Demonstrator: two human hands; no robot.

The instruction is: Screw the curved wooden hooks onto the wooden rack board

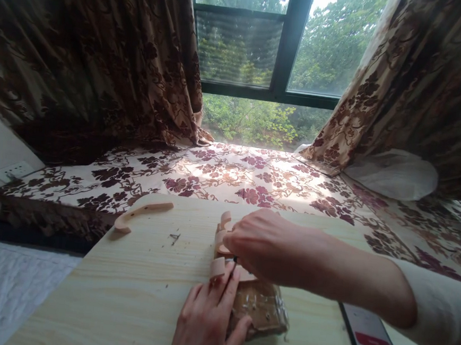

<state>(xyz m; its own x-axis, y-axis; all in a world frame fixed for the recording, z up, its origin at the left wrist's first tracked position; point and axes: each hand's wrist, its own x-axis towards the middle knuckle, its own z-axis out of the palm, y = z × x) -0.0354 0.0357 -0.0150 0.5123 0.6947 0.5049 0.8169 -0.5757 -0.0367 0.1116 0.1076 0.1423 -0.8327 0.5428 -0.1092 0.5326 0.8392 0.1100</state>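
Observation:
Curved light-wood pieces (217, 267) stand at the middle of the pale wooden table (133, 287), beside and on a brown block (257, 307) wrapped in clear plastic or tape. My left hand (211, 312) presses on the near wooden piece with its fingers stretched forward, the thumb apart against the block. My right hand (254, 243) is closed over the pieces, gripping a thin dark tool (235, 259) that points down beside my left fingertips. Most of the tool is hidden in my fist.
Another curved wooden piece (141, 213) lies at the table's far left, with a few screws or nails (175, 238) near it. A phone (375, 340) rests at the right under my forearm. Behind are a cloth-covered sill (249, 179) and curtains.

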